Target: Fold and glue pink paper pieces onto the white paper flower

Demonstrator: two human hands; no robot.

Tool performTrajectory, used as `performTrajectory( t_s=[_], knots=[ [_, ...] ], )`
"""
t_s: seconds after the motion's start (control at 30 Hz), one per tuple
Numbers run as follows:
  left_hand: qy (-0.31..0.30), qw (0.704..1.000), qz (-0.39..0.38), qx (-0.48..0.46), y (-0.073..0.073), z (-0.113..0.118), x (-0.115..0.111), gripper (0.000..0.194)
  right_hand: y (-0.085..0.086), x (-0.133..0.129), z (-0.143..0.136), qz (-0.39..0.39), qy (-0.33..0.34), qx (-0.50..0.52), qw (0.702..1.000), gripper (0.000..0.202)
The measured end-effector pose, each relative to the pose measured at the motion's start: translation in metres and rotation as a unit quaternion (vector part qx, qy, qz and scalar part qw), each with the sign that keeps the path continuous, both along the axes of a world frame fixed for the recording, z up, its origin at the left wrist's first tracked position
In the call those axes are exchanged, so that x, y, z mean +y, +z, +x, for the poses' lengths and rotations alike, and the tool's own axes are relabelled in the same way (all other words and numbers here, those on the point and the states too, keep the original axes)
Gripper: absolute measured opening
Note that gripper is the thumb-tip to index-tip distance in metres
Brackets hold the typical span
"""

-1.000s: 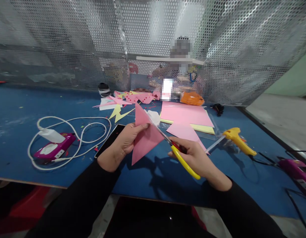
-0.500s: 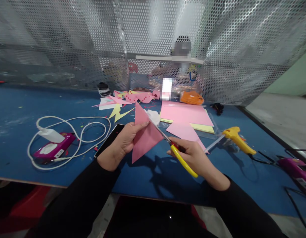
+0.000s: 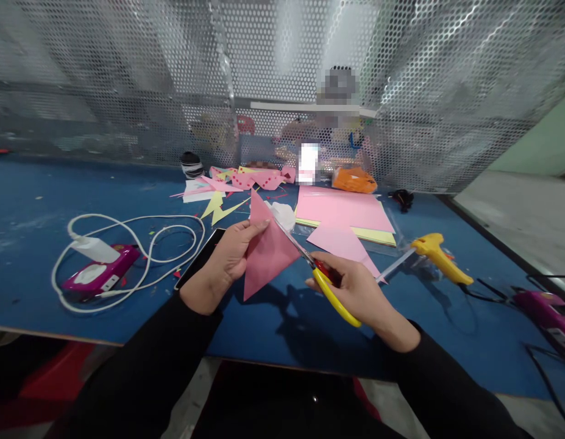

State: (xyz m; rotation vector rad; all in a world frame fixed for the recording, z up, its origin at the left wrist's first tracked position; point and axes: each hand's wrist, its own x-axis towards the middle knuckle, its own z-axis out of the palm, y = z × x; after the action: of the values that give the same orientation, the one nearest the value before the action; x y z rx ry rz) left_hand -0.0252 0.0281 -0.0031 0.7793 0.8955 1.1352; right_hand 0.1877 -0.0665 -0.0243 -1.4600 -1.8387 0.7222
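Above a blue table [image 3: 245,341], two bare hands are apart: the left hand [image 3: 230,253] pinches a pointed piece of pink paper [image 3: 270,262], and the right hand [image 3: 358,286] grips red-and-yellow-handled scissors [image 3: 328,289], their blades at the paper's edge between the hands. Beyond the right hand lies a stack of pink and yellow sheets [image 3: 341,207]; to its right is a yellow glue gun [image 3: 437,253]. Left of the left hand sits a purple power strip [image 3: 124,263].

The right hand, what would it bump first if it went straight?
Probably the pink paper in the left hand: the scissors in the right hand seem to touch it, though depth is unclear.
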Motion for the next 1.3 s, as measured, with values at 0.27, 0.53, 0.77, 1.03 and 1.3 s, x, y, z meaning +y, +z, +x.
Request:
performTrajectory(
  t_s=[0.27,0.53,0.77,1.03,1.3],
  knots=[
    [-0.001,1.000,-0.015,-0.018,0.001,0.002,-0.001,0.018,0.007,-0.001,-0.001,0.014,-0.009,-0.055,0.998,0.038],
    [0.005,1.000,-0.008,-0.019,-0.002,0.001,0.000,0.019,0.004,0.000,-0.001,0.007,0.018,-0.023,1.000,0.034],
    [-0.027,1.000,0.000,-0.007,-0.006,0.004,-0.002,0.014,0.009,-0.002,-0.002,0.005,0.014,-0.024,1.000,0.026],
    [-0.037,0.999,-0.028,-0.008,-0.004,0.011,-0.011,0.012,0.008,-0.002,-0.004,0.009,0.020,-0.025,0.999,0.027],
    [-0.043,0.999,-0.024,-0.013,-0.004,0.011,-0.011,0.017,0.013,-0.003,-0.007,-0.006,0.028,-0.017,0.999,0.029]
  ],
)
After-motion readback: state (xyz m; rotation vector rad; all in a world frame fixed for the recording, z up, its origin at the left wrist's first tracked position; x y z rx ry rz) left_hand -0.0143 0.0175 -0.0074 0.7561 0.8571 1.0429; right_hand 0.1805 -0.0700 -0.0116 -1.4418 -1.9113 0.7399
